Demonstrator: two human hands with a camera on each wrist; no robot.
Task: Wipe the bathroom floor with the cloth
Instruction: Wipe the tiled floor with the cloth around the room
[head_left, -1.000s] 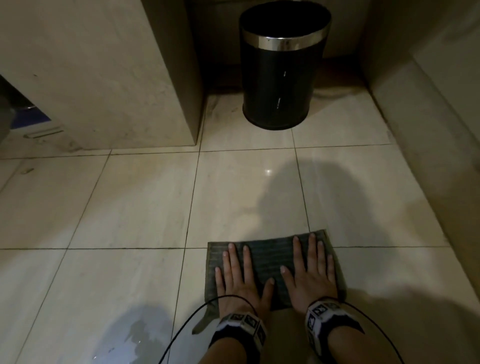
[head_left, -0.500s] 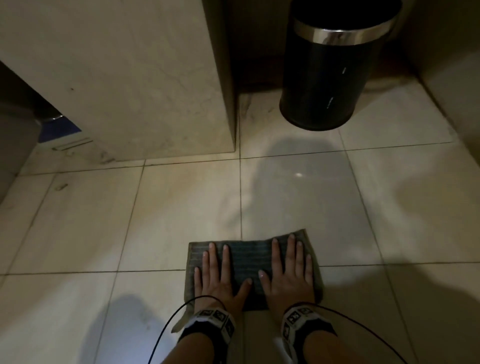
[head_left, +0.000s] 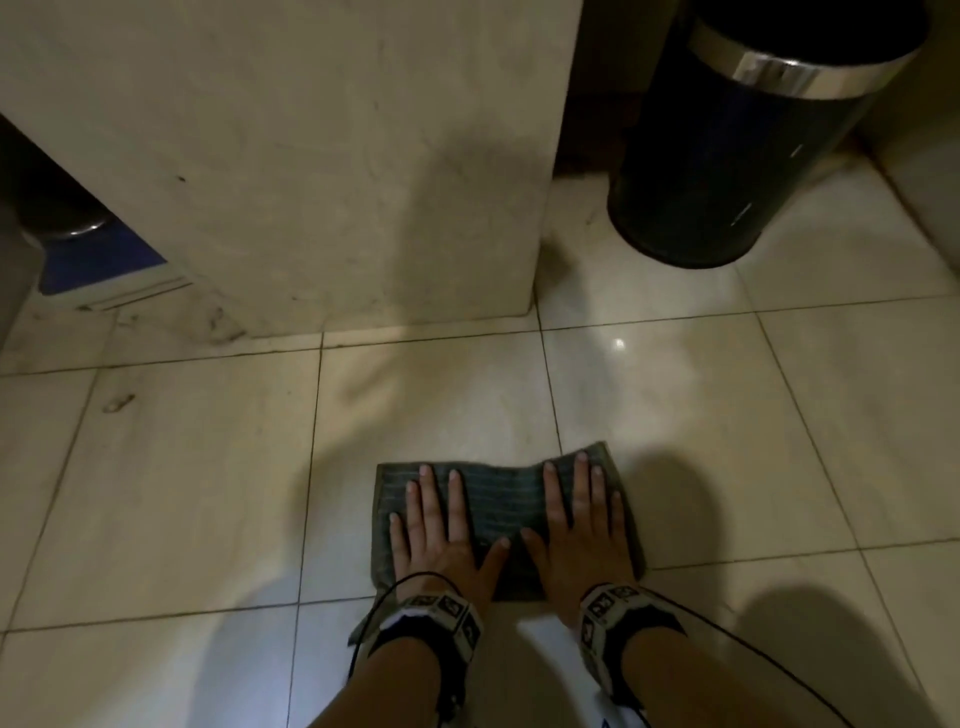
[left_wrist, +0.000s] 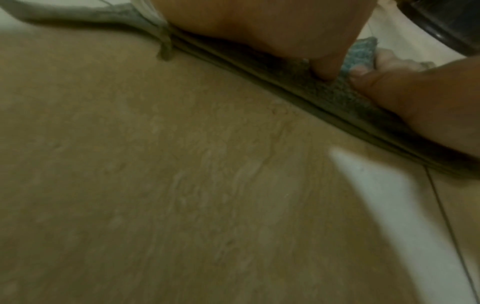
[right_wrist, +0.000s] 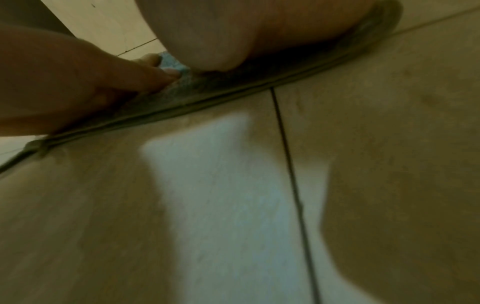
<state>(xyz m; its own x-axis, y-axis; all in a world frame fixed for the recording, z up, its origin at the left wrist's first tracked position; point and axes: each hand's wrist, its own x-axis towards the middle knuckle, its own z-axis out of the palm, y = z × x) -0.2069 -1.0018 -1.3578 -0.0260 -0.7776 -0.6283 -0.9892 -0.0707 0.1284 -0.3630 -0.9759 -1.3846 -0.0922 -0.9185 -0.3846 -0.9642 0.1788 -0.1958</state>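
Note:
A grey-green ribbed cloth (head_left: 501, 512) lies flat on the pale tiled bathroom floor (head_left: 182, 493). My left hand (head_left: 441, 525) presses on the cloth's left half with straight, spread fingers. On the right half my right hand (head_left: 576, 519) lies flat the same way, thumbs almost meeting in the middle. In the left wrist view the cloth (left_wrist: 337, 94) shows as a thin folded edge under my palm, and in the right wrist view the cloth (right_wrist: 182, 90) runs under both hands. A corner of it trails back beneath my left wrist.
A black round bin (head_left: 743, 140) with a chrome rim stands at the back right. A marble-faced cabinet block (head_left: 311, 156) rises at the back left, with a dark gap and a blue object (head_left: 98, 260) to its left. Cables run from both wristbands.
Both hands have slid the cloth leftward across the tiles, from the tile in front of the bin to the one in front of the cabinet's corner. The hands stay flat on it.

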